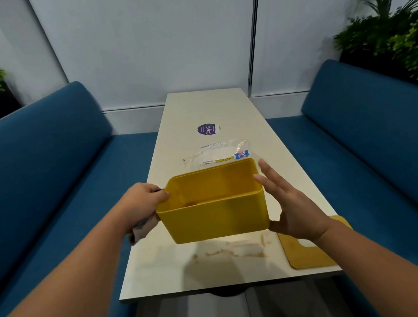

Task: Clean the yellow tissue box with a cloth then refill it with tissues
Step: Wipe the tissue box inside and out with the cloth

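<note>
**Box held up empty, cloth tucked at its left end**

I am looking down a long white table [206, 108] set between two blue benches [53, 158], and I go from the big things to the small.

The yellow tissue box [215, 215] hangs in the air above the near half of the table, its open top tilted toward me. Its long axis runs left to right across my view. Inside I see bare yellow walls and floor with a faint brownish mark near the bottom; no tissues are in it.

My left hand [141, 201] grips the box's left end, fingers curled over the rim, and a grey cloth [143, 229] is bunched under that same hand, touching the left wall. My right hand [291, 207] sits flat against the right end, fingers straight and spread, pressing rather than clutching.

So the cloth lies at the left end, and the wipe would, I judge, run rightward along the long axis.

Beyond the box lies a clear pack of paper towels [222, 154], the refill. The yellow lid [310, 253] lies flat at the table's near right corner. Brown smears [235, 252] mark the tabletop under the box.
</note>
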Motion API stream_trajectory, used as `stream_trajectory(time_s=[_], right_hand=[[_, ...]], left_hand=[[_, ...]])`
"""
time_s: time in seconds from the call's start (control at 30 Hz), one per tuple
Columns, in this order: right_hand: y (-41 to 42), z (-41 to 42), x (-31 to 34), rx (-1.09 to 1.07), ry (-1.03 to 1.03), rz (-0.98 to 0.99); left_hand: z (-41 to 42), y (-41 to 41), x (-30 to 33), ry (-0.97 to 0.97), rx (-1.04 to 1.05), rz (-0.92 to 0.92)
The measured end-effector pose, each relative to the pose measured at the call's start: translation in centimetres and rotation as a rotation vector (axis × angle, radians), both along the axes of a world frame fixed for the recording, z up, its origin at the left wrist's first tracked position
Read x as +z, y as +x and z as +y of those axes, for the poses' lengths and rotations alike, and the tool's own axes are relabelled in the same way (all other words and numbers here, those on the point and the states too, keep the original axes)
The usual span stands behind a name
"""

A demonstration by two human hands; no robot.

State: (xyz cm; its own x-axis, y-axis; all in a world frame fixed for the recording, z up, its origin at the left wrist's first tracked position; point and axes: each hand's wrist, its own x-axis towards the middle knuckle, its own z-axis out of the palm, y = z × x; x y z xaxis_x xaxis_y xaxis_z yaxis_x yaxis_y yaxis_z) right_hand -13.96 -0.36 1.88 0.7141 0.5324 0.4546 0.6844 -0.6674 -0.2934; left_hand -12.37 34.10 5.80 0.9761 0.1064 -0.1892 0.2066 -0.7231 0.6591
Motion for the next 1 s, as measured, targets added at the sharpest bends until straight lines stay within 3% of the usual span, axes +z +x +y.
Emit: stream_trajectory(time_s=[0.07, 0.17, 0.23, 0.3, 0.43, 1.0], right_hand=[[-0.1, -0.7, -1.0, -0.012, 0.026, 0.162], [-0.7, -1.3, -1.8, 0.011, 0.366, 0.506], [-0.9, -0.7, -2.3, -0.106, 0.651, 0.670], [-0.5, 0.3, -2.4, -0.312, 0.784, 0.720], [0.1, 1.3, -3.6, -0.567, 0.612, 0.628], [-0.1, 2.0, -5.3, -0.666, 0.364, 0.558]], left_hand=[[-1.0, -0.2, -1.3, 0.064, 0.018, -0.058], [-2.0, -0.5, -3.1, 0.091, 0.067, -0.137], [-2.7, -0.8, -4.0, 0.128, 0.072, -0.163], [-3.6, -0.9, -4.7, 0.154, 0.061, -0.178], [-4.8, -0.9, -6.1, 0.224, 0.057, -0.177], [-4.7, -1.5, -9.0, 0.234, 0.030, -0.137]])
